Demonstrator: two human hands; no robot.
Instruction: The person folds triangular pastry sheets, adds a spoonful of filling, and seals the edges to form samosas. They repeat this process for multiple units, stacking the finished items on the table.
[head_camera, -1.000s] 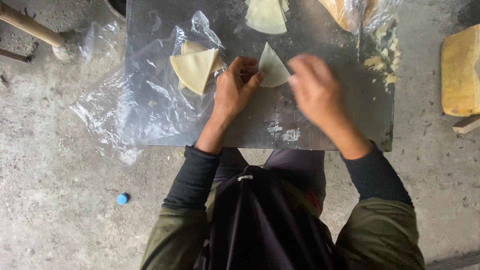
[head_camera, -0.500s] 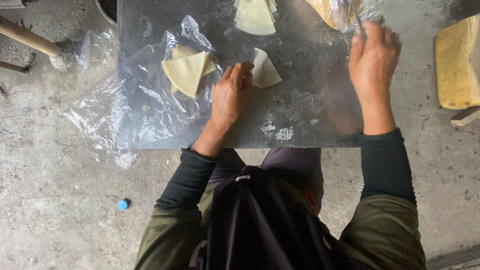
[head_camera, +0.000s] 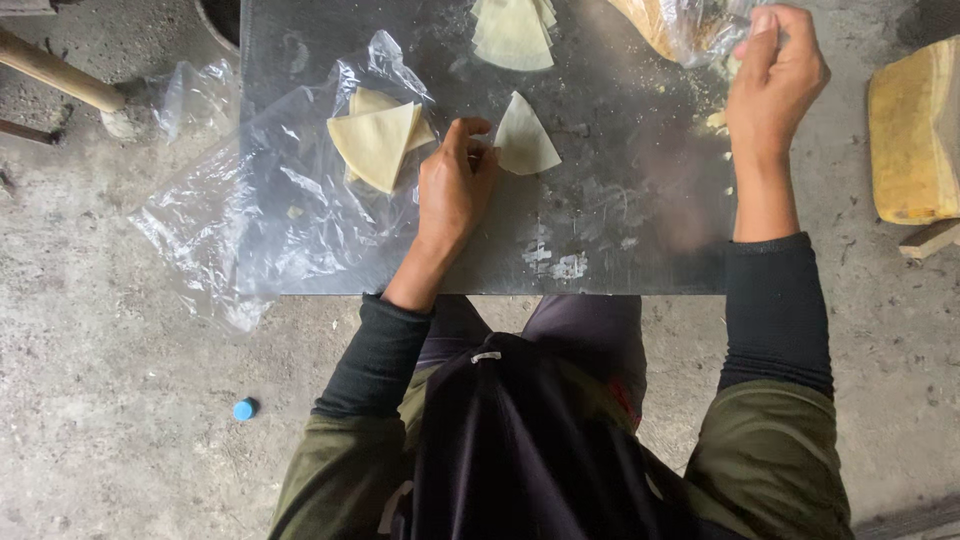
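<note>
My left hand (head_camera: 455, 185) rests on the dark metal tabletop (head_camera: 620, 240), its fingertips pinching the edge of a pale folded dough triangle (head_camera: 525, 140). To its left lie stacked dough triangles (head_camera: 378, 140) on a clear plastic sheet (head_camera: 270, 220). More triangular dough pieces (head_camera: 512, 32) sit at the table's far edge. My right hand (head_camera: 775, 65) is raised at the far right, fingers pinched together beside a clear bag of yellowish filling (head_camera: 680, 25); crumbs lie below it. What the fingers hold is too small to make out.
A yellow block (head_camera: 915, 130) stands on the concrete floor at the right. A wooden handle (head_camera: 60, 75) lies at the upper left, near a dark round container (head_camera: 220, 20). A small blue cap (head_camera: 243, 408) lies on the floor at the left.
My right hand left the dough triangle and moved to the far right, by the filling bag. My left hand stayed on the triangle.
</note>
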